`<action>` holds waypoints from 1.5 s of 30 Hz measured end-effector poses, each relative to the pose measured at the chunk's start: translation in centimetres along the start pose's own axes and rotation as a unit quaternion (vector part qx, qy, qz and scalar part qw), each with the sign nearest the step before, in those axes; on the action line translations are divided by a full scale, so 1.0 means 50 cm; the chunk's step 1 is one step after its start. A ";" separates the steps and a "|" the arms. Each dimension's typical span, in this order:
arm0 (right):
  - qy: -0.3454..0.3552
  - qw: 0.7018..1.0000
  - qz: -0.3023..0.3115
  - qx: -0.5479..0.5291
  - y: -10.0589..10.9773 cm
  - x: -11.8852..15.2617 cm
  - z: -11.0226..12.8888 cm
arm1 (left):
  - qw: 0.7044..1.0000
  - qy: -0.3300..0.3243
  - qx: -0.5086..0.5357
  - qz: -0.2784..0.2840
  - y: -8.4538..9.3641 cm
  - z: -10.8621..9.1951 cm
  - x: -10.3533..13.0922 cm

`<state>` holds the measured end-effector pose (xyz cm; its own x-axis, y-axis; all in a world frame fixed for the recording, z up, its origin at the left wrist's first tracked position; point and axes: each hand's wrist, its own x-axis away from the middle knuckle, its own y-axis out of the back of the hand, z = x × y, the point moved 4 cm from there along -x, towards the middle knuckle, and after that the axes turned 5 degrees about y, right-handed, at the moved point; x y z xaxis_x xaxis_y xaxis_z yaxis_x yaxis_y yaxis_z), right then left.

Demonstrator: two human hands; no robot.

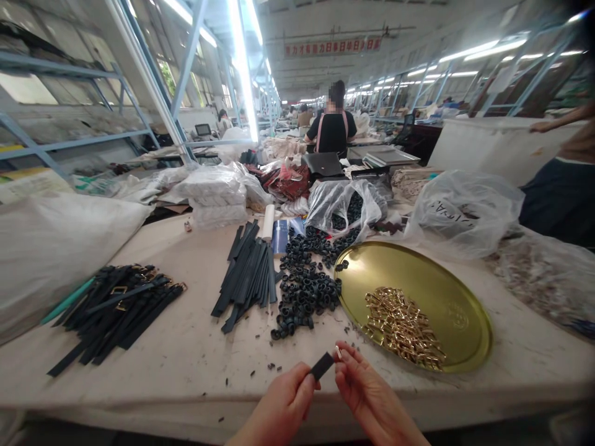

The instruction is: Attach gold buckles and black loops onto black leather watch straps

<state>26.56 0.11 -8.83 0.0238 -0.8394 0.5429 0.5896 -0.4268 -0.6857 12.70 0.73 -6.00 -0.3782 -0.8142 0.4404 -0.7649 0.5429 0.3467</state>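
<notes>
The left hand (292,394) clamps fingers on 1 black strip (322,365), the right hand (367,391) on 1 metal piece (338,352), near 1 tray (449,282).

Pale-blue shelving (83,144) at left, red-lettered banner (333,47) overhead, person in black (331,135) farther back, white bin (488,145) at right

Held a flat black strap (322,366) in the left hand (294,390), tilted up beyond the grip; pinched a small shiny metal piece (338,352) in the right hand (363,389), near the strap's end.
</notes>
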 end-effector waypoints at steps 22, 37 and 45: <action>0.131 0.971 0.009 0.197 0.008 0.014 -0.030 | 1.000 0.004 0.025 0.017 -0.015 -0.010 0.012; 0.162 0.929 0.090 0.320 -0.015 0.027 -0.026 | 0.991 0.038 0.118 0.053 -0.030 0.006 0.001; 0.043 0.962 0.105 0.249 -0.020 0.035 -0.037 | 0.998 0.018 0.061 0.015 -0.023 0.025 0.004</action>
<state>24.51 -1.56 -8.11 0.1294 -0.9236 0.3609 0.8932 -0.0496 -0.4470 12.85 -0.30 -7.33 -0.3839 -0.7893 0.4791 -0.8125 0.5353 0.2309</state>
